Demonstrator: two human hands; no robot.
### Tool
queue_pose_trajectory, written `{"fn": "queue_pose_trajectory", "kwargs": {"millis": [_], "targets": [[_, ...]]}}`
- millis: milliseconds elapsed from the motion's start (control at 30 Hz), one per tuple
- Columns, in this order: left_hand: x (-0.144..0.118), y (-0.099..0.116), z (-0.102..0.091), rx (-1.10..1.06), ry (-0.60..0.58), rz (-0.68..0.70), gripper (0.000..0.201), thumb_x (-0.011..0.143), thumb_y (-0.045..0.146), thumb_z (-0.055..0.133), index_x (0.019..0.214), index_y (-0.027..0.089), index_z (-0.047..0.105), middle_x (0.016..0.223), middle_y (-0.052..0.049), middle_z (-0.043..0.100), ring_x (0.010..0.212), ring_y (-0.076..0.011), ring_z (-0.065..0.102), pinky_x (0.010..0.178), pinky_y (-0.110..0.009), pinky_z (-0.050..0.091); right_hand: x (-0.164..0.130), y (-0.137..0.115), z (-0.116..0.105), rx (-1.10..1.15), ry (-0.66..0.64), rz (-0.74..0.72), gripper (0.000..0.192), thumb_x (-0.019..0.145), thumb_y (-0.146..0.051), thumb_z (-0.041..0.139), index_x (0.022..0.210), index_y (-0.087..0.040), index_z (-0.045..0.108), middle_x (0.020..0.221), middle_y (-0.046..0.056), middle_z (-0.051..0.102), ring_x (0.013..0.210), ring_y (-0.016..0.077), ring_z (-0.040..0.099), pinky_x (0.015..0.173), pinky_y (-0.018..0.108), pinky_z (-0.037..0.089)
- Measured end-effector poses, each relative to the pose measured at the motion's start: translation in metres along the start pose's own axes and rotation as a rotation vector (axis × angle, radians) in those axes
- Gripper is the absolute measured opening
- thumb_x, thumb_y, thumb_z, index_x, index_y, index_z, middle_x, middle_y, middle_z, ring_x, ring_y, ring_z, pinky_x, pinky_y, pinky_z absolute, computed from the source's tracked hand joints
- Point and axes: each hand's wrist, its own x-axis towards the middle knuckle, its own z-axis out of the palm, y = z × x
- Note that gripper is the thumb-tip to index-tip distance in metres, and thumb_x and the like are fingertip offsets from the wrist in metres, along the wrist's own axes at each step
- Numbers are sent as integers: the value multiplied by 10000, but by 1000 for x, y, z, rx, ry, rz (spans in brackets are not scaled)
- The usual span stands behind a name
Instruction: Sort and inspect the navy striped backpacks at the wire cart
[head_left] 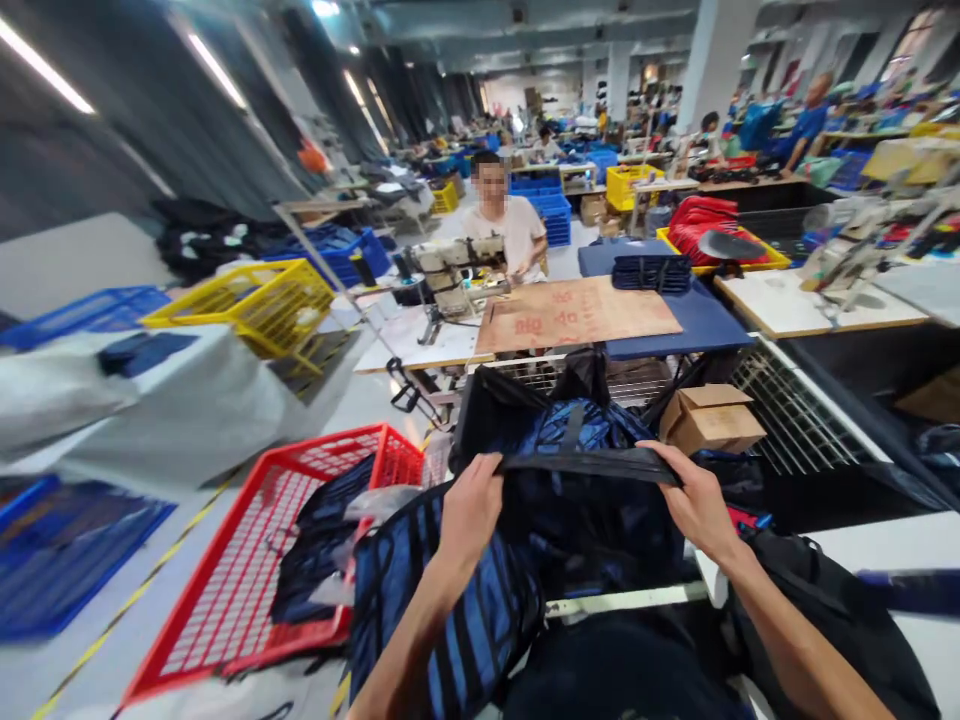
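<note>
Between my two hands a black strap (581, 464) stretches roughly level. My left hand (471, 510) is closed around its left end, and my right hand (697, 500) grips the right end. Below and behind the strap lies a pile of dark blue and black fabric pieces (592, 530). Under my left forearm sits a blue and black striped piece (457, 610), which looks like a bag part. Whether the strap is joined to the fabric beneath, I cannot tell.
A red plastic basket (255, 540) with dark pieces stands at left. A cardboard box (709, 418) sits beyond my right hand. Ahead, a person (510, 230) in a white shirt works at a sewing machine (457, 270). A black backpack-like item (825, 610) lies at right.
</note>
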Motion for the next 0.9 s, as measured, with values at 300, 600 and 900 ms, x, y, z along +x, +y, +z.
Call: {"fn": "queue_pose_trajectory", "kwargs": {"millis": [300, 600, 900], "targets": [[-4, -14, 17, 472, 329, 410, 555, 863, -46, 510, 1343, 160, 696, 947, -68, 813, 793, -212, 785, 707, -300, 569, 5, 12, -5, -313, -72, -84, 435, 984, -249, 553, 1406, -282, 653, 1340, 73, 778, 1188, 278, 766, 1019, 428, 618], [-31, 56, 47, 277, 220, 737, 434, 1100, 105, 513, 1505, 201, 635, 834, -25, 710, 780, -211, 698, 743, -336, 551, -7, -19, 42, -395, -248, -369, 724, 903, -42, 528, 1583, -275, 611, 1499, 63, 743, 1359, 250, 724, 1169, 414, 581], [-86, 48, 80, -1042, -185, -483, 517, 1066, 670, 617, 1236, 198, 739, 994, -85, 770, 900, -239, 778, 815, -350, 621, -33, 21, 23, -233, 32, -21, 388, 1050, -296, 618, 1411, -275, 759, 1363, 56, 818, 1223, 256, 797, 1053, 362, 641]]}}
